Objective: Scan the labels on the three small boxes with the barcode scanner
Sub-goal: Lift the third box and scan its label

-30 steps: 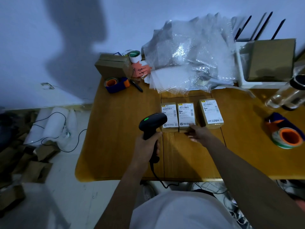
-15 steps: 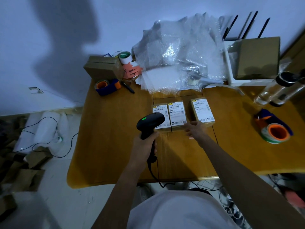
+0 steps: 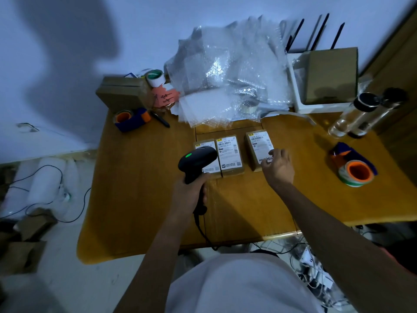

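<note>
Three small brown boxes with white labels lie in a row on the wooden table point(image 3: 140, 199). The left box point(image 3: 212, 170) is partly covered by the black barcode scanner point(image 3: 197, 160), whose green light is on. My left hand point(image 3: 188, 195) grips the scanner's handle, head over the left box. The middle box point(image 3: 230, 157) lies touching the left one. The right box point(image 3: 257, 147) sits a little apart; my right hand point(image 3: 278, 166) rests on its near right corner, fingers spread on the label.
Bubble-wrap bags point(image 3: 228, 71) are piled at the back. A tape dispenser point(image 3: 130, 118), brown carton point(image 3: 119, 93) and pen point(image 3: 160, 118) sit back left. Another tape roll point(image 3: 356, 172) and bottles point(image 3: 361, 114) are at the right. Cables and cardboard scraps cover the floor on the left.
My right hand has moved from the middle box's near edge rightward onto the right box. The scanner stays over the left box.
</note>
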A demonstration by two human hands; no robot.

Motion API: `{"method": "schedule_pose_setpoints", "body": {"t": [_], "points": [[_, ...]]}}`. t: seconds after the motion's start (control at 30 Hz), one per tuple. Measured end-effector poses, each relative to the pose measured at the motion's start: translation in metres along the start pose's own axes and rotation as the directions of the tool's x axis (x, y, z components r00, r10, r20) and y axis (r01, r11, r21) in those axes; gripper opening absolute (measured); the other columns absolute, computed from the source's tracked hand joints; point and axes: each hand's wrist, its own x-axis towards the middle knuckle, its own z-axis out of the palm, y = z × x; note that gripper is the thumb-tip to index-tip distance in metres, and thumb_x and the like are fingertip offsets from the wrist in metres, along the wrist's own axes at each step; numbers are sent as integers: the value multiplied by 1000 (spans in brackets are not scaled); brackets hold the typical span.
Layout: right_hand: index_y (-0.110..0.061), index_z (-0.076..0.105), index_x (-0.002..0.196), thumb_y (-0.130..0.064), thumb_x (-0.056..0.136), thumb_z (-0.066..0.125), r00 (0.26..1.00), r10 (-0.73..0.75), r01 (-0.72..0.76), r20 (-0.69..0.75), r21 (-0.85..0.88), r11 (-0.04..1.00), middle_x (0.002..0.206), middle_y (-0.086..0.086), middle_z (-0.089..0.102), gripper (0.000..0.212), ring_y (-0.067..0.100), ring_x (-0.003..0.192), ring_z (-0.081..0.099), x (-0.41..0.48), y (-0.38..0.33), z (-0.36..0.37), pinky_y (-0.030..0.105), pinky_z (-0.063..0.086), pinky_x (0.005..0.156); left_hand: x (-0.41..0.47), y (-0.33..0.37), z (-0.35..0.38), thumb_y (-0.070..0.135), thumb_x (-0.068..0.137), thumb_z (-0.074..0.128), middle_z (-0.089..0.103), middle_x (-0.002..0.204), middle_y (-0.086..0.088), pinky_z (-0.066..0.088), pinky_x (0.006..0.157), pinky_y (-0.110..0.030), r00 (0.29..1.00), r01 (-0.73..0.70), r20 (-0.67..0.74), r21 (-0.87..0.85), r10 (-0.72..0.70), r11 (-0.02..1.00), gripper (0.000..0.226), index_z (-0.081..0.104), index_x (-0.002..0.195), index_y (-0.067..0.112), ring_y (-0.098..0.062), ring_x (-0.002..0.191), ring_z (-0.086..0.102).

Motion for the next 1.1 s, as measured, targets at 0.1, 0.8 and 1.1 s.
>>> {"method": "schedule_pose_setpoints", "body": {"t": [0.1, 0.8, 1.1], "points": [[-4, 53, 130, -33, 91, 66, 997, 62, -61, 38, -31, 998, 130, 20, 53, 51, 37, 120, 50, 3, 7, 4, 50, 51, 91, 1, -1, 2, 22, 91, 73, 56, 59, -2, 48, 49, -24, 1000, 0, 4, 0, 0, 1000, 19, 61, 80, 11, -12, 46, 51], [-3, 25, 150, -54, 69, 85, 825, 361, -418, 436, 39, 908, 148, 21, 42, 113, 39, 135, 45, 35, -1, 17, 53, 47, 105, -9, -15, -1, 22, 91, 73, 58, 62, -3, 47, 49, -25, 999, 48, -15, 35, -48, 998, 14, 65, 87, 11, -13, 49, 52], [-7, 34, 146, -59, 39, 94, 766, 375, -566, 522, 271, 778, 141, 15, 50, 133, 34, 125, 57, 42, 26, 31, 51, 54, 97, -15, -19, -2, 22, 91, 73, 58, 62, -2, 47, 55, -29, 998, 61, -31, 32, -60, 998, 15, 63, 86, 13, -14, 51, 52]]}}
